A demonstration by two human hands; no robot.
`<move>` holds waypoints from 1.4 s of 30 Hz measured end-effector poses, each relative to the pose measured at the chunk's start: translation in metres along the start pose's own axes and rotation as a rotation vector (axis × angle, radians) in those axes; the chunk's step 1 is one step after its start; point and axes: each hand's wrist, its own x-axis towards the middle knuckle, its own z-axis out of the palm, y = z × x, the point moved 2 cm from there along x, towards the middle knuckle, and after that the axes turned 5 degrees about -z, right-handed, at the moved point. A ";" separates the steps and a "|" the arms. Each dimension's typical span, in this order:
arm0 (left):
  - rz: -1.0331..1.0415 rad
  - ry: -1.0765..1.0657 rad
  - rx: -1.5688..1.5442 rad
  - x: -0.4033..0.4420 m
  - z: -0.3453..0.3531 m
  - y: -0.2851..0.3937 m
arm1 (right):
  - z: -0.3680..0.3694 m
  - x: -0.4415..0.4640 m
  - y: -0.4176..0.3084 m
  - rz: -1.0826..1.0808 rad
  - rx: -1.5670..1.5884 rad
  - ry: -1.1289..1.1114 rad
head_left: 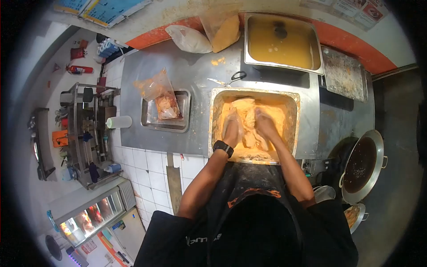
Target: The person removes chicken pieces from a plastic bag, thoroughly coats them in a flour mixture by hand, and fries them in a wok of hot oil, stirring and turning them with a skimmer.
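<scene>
Both my hands are down in a metal tray (292, 93) of orange-yellow flour. My left hand (232, 127), with a black watch at its wrist, is at the left of several flour-coated pieces (250, 119) in the tray's middle. Opposite it, my right hand (265, 125) touches the pieces from the right. Flour and blur hide the fingers of both hands, so I cannot make out whether they grip anything. Beyond the tray lie black-handled scissors (237, 76).
Left of the flour tray, a smaller metal tray (149, 122) holds a plastic bag of meat (167, 107). A deep pan of yellow liquid (280, 44) and two bags stand at the back. A wok of dark oil (362, 164) is at the right.
</scene>
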 end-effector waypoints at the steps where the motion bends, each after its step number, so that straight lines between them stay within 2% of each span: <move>1: 0.162 0.019 0.280 0.004 -0.011 0.002 | -0.009 -0.002 -0.006 0.109 0.021 -0.059; 2: 0.316 0.051 0.618 0.000 -0.010 0.013 | -0.008 0.005 -0.004 0.107 0.022 -0.069; 3: 0.478 0.136 0.946 -0.004 -0.010 0.023 | -0.008 0.017 -0.005 -0.156 -0.116 0.030; 4: 0.475 0.140 0.944 0.013 -0.014 0.022 | -0.006 0.029 -0.006 -0.423 -0.251 0.136; 5: 0.414 0.103 1.069 0.039 -0.023 0.012 | 0.016 0.047 0.010 -0.448 0.146 0.118; 6: 0.350 0.065 1.191 0.050 -0.028 0.003 | 0.025 0.043 0.016 -0.445 0.145 0.118; 7: 0.197 0.078 1.168 0.025 0.003 0.030 | 0.033 0.043 0.016 -0.369 0.034 0.124; 8: 0.213 0.072 1.171 0.031 0.002 0.040 | 0.032 0.049 0.013 -0.300 -0.078 0.137; 9: 0.263 -0.083 1.205 0.036 -0.003 0.044 | -0.003 0.037 -0.010 0.011 -0.015 -0.388; 10: 0.295 -0.238 1.233 0.033 -0.009 0.042 | -0.008 0.030 0.002 0.022 -0.012 -0.394; 11: -0.097 -0.249 1.136 0.025 -0.007 0.044 | -0.016 0.022 0.014 -0.052 -0.168 -0.376; 12: -0.094 -0.249 1.133 0.020 0.003 0.051 | -0.020 0.021 0.020 -0.137 -0.329 -0.350; 14: 0.049 -0.343 1.991 0.001 0.015 0.053 | -0.037 -0.003 0.009 -0.070 -0.382 -0.417; 15: -0.044 -0.260 1.641 -0.026 0.030 0.064 | -0.042 -0.019 0.008 -0.007 -0.434 -0.481; 16: -0.039 -0.265 1.642 -0.027 0.026 0.056 | -0.036 -0.024 0.010 -0.005 -0.435 -0.475; 18: 0.112 -0.284 1.505 -0.010 -0.002 0.021 | -0.006 -0.034 0.014 -0.087 -0.105 -0.424; 19: 0.058 -0.381 1.080 0.023 -0.037 -0.020 | 0.012 -0.034 0.017 0.092 -0.230 -0.416; 20: 0.046 -0.386 1.081 0.019 -0.037 -0.029 | 0.010 -0.038 0.009 0.103 -0.225 -0.417; 22: 0.013 -0.252 0.808 0.021 -0.028 -0.022 | -0.012 -0.016 -0.023 -0.041 0.042 -0.308; 23: -0.095 -0.095 0.488 -0.012 0.013 0.011 | -0.014 -0.003 -0.016 -0.040 0.042 -0.312; 24: -0.099 -0.091 0.485 -0.007 0.004 0.009 | -0.019 0.013 -0.003 -0.154 -0.064 -0.268; 25: -0.077 -0.178 0.546 -0.002 0.003 0.019 | -0.025 0.025 -0.003 -0.273 -0.171 -0.217; 26: -0.060 -0.266 0.605 -0.001 0.002 0.026 | -0.024 0.032 -0.001 -0.271 -0.173 -0.217; 28: -0.077 -0.196 0.601 -0.006 0.006 0.031 | -0.019 0.037 0.003 -0.111 -0.148 -0.252; 29: 0.065 -0.175 0.846 -0.007 0.013 0.031 | -0.007 0.035 0.000 -0.287 -0.148 -0.245; 30: 0.208 -0.151 1.089 -0.008 0.021 0.029 | 0.004 0.030 0.002 -0.287 -0.150 -0.246; 31: 0.220 -0.163 1.266 0.017 0.010 0.016 | 0.012 0.027 0.003 -0.302 -0.173 -0.225; 32: 0.227 -0.164 1.266 0.020 0.008 0.018 | 0.007 0.020 -0.018 -0.316 -0.195 -0.204; 33: 0.035 -0.285 0.956 0.018 0.001 0.015 | -0.010 0.013 -0.025 -0.127 -0.336 -0.516; 34: -0.152 -0.388 0.632 0.013 -0.007 0.012 | -0.011 0.006 -0.021 -0.120 -0.334 -0.525; 35: -0.050 -0.279 1.072 -0.026 0.022 0.043 | -0.017 0.003 -0.011 -0.036 -0.439 -0.608; 36: -0.050 -0.279 1.072 -0.034 0.029 0.050 | -0.023 -0.003 -0.001 0.051 -0.542 -0.689; 37: -0.026 -0.282 1.282 -0.040 0.032 0.052 | -0.020 -0.015 0.014 0.052 -0.545 -0.695; 38: -0.008 -0.281 1.491 -0.045 0.031 0.051 | -0.011 -0.033 0.035 0.002 -0.442 -0.561; 39: -0.047 -0.353 1.493 -0.018 -0.001 0.021 | -0.008 -0.040 0.043 -0.051 -0.340 -0.420; 40: -0.039 -0.351 1.493 -0.014 0.003 0.016 | -0.009 -0.040 0.030 -0.058 -0.343 -0.416; 42: 0.189 -0.361 1.215 -0.023 0.013 0.002 | -0.020 -0.059 -0.009 0.262 -0.176 -0.329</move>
